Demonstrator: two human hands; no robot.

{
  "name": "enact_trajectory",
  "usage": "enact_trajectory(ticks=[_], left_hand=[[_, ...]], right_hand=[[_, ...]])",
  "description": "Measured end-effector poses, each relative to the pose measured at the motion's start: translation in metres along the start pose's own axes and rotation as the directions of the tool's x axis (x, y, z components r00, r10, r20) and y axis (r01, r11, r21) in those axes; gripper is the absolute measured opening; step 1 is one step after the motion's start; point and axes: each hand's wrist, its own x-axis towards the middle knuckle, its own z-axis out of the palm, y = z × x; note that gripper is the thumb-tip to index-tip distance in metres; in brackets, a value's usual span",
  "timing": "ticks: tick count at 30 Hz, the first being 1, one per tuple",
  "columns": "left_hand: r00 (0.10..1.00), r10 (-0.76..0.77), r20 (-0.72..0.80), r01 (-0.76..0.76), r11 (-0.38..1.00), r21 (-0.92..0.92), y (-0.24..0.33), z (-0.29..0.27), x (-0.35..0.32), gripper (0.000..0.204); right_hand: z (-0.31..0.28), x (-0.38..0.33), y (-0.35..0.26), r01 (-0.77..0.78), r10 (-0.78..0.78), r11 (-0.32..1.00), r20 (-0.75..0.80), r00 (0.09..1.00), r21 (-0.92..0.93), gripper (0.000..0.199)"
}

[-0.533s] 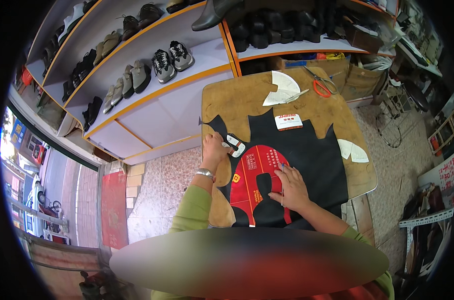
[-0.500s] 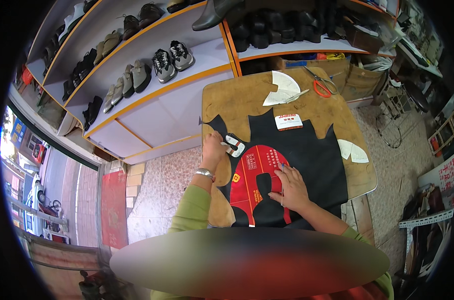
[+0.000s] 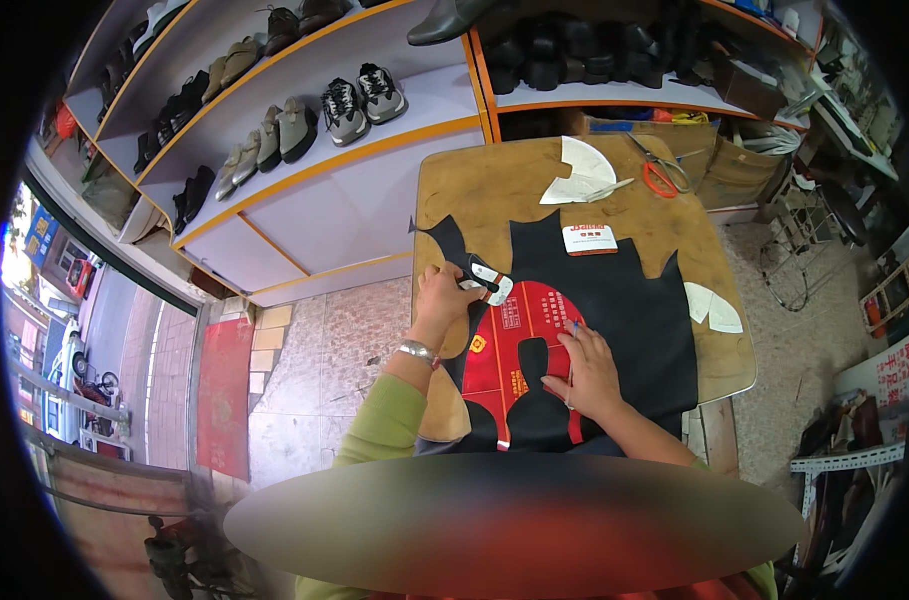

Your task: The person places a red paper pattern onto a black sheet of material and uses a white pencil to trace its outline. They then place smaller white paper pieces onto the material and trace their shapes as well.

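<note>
A black sheet of leather-like material [image 3: 624, 320] with a jagged cut outline covers much of the wooden table. On it lies a red curved card template [image 3: 494, 350] with a notch in its inner edge. My left hand [image 3: 441, 300] pinches a small white card piece [image 3: 500, 292] with a dark slot, beside the template's upper left edge. My right hand [image 3: 592, 372] rests on the template's right side, fingers partly spread. A slim pen [image 3: 571, 376] is held in it, its blue end showing near the fingertips.
The wooden table [image 3: 474, 180] also bears a white card [image 3: 589, 239], white curved pieces [image 3: 586, 170] at the back and another [image 3: 714, 308] at the right. Red-handled scissors [image 3: 660, 178] lie at the far right corner. Shoe shelves [image 3: 414, 100] stand behind.
My left hand has shifted the white piece a little to the right, closer to the red template. My right hand stays on the template. The whole view has moved slightly.
</note>
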Motion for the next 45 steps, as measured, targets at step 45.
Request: enact_trajectory(ticks=[45], left_hand=[[0.987,0.06,-0.149,-0.067,0.997,-0.046,-0.027,-0.018,-0.144,0.027]], right_hand=[[-0.037,-0.022,0.03,0.11,-0.082,0.979,-0.168,0.982,0.169,0.065]])
